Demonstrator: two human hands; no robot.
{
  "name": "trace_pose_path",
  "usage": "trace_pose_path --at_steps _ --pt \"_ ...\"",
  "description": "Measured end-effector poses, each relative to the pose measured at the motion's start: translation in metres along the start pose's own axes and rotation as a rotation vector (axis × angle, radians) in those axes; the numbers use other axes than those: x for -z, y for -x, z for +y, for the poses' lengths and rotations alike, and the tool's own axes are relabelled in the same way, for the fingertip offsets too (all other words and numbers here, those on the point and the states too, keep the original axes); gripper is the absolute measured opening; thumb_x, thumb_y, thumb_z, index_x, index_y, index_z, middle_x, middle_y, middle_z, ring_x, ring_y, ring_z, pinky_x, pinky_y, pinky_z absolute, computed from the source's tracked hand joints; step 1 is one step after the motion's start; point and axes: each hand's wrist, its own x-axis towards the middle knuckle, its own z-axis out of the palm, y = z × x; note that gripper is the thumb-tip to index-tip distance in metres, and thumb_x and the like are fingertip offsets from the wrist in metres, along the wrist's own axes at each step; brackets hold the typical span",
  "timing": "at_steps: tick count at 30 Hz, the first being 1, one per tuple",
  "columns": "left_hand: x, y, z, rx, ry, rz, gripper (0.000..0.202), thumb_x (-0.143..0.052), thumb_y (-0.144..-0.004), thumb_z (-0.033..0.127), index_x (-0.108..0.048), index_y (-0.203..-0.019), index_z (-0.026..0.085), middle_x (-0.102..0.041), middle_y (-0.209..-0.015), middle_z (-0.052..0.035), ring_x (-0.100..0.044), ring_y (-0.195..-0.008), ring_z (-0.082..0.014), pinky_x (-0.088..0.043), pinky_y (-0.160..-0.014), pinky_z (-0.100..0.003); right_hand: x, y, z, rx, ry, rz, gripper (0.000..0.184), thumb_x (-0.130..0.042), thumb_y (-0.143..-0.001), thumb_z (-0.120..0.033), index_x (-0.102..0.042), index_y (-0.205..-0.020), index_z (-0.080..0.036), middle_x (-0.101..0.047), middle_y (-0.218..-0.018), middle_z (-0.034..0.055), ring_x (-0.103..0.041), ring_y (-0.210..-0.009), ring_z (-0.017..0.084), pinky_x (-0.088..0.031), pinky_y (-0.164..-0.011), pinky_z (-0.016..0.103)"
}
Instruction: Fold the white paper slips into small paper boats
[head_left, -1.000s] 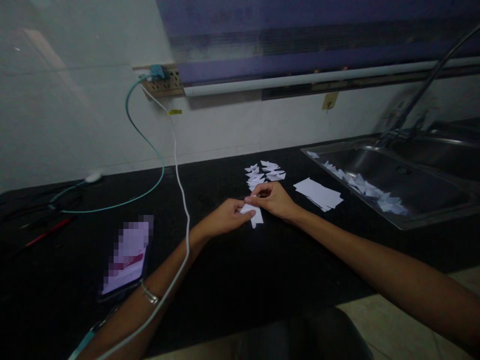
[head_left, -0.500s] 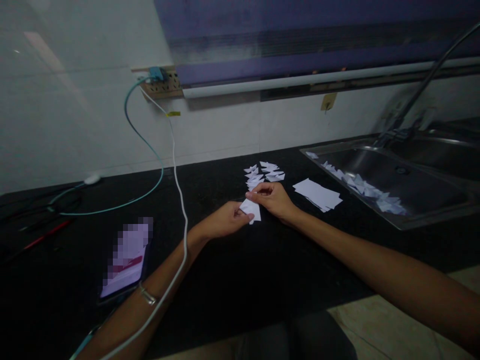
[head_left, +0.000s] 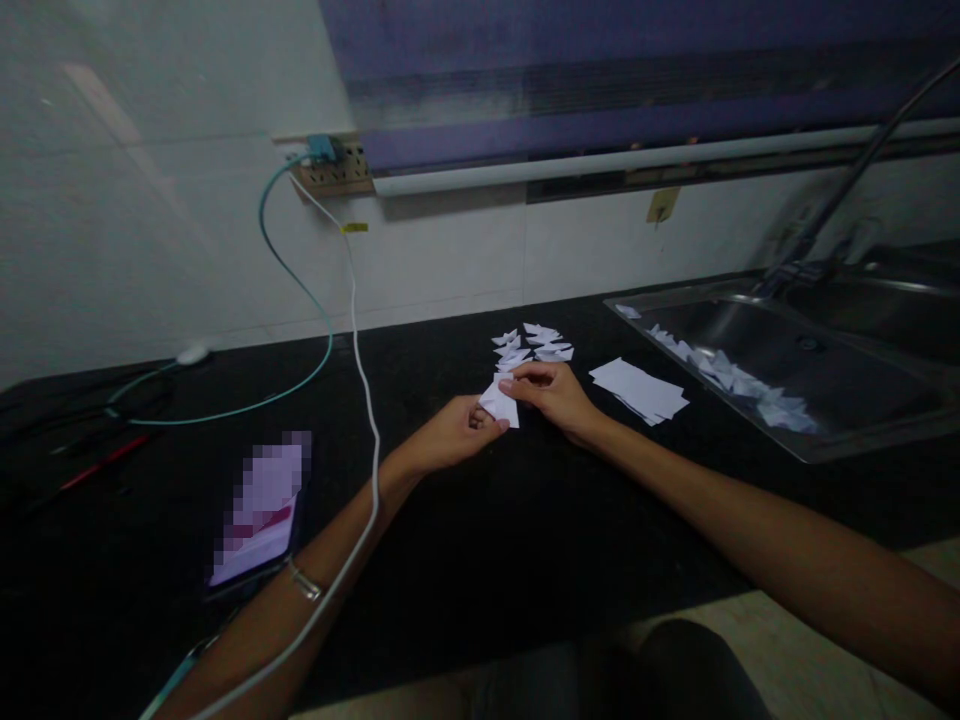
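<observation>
A small folded white paper [head_left: 501, 402] is pinched between both hands above the dark counter. My left hand [head_left: 459, 432] grips its lower left side, thumb along the bottom edge. At the paper's upper right, my right hand [head_left: 551, 395] is closed on it with thumb and fingers. Just behind the hands lie several folded paper pieces [head_left: 553, 352], pointed like little boats, in two columns. To the right of my right hand sits a stack of flat white paper sheets [head_left: 641, 390].
More folded papers [head_left: 727, 375] line the near left rim of the steel sink [head_left: 795, 345]. On the left lie a lit phone [head_left: 259, 510] and a red pen [head_left: 105, 462]. A white cable [head_left: 364, 380] runs from the wall socket [head_left: 337, 170] across my left forearm.
The paper has turned slightly in my hands, and a flap now stands up at its top edge. My right thumb has moved lower onto the paper. The view has shifted a little.
</observation>
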Motion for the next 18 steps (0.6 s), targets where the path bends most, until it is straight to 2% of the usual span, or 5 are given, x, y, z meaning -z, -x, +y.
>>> trace_pose_path --at_steps 4,6,9,12,18 --pt "0.001 -0.003 -0.009 -0.077 -0.125 0.070 0.025 -0.059 -0.086 0.039 -0.061 -0.080 0.014 -0.060 -0.068 -0.0004 -0.053 -0.060 -0.0131 -0.039 -0.055 -0.023 0.001 0.003 -0.007 -0.070 -0.013 -0.016 0.030 -0.080 -0.071 -0.043 -0.071 -0.083 -0.017 -0.056 -0.056 -0.0035 -0.040 -0.045 0.007 -0.027 -0.042 0.023" --pt "0.004 -0.004 -0.013 -0.089 -0.257 0.111 0.023 -0.054 -0.090 0.034 -0.063 -0.083 0.014 -0.062 -0.071 -0.0020 -0.057 -0.063 -0.0149 -0.040 -0.058 -0.024 0.001 0.004 -0.011 -0.091 -0.071 -0.060 0.030 -0.075 -0.076 -0.044 -0.070 -0.089 -0.017 -0.052 -0.050 -0.0051 -0.037 -0.041 0.007 -0.026 -0.040 0.022" --pt "0.010 -0.002 -0.013 -0.064 -0.570 0.195 0.021 -0.048 -0.092 0.027 -0.063 -0.083 0.015 -0.064 -0.073 -0.0047 -0.059 -0.065 -0.0167 -0.039 -0.060 -0.026 0.000 0.003 -0.015 -0.099 -0.114 -0.105 0.034 -0.066 -0.083 -0.050 -0.067 -0.093 -0.017 -0.062 -0.060 -0.0003 -0.045 -0.044 0.008 -0.032 -0.039 0.021" --pt "0.013 0.001 -0.008 -0.060 -0.840 0.245 0.022 -0.043 -0.094 0.022 -0.063 -0.087 0.017 -0.067 -0.080 -0.0080 -0.062 -0.070 -0.0193 -0.040 -0.062 -0.028 -0.005 0.004 -0.014 -0.101 -0.038 -0.075 0.038 -0.068 -0.080 -0.055 -0.064 -0.091 -0.019 -0.070 -0.075 0.0043 -0.056 -0.055 0.011 -0.039 -0.040 0.020" --pt "0.006 0.000 0.001 -0.023 -1.002 0.244 0.022 -0.042 -0.095 0.020 -0.063 -0.098 0.017 -0.068 -0.093 -0.0115 -0.065 -0.084 -0.0233 -0.045 -0.068 -0.030 -0.013 0.008 -0.006 -0.170 0.021 0.006 0.040 -0.078 -0.072 -0.053 -0.064 -0.086 -0.018 -0.072 -0.079 0.0064 -0.060 -0.058 0.013 -0.046 -0.042 0.022"
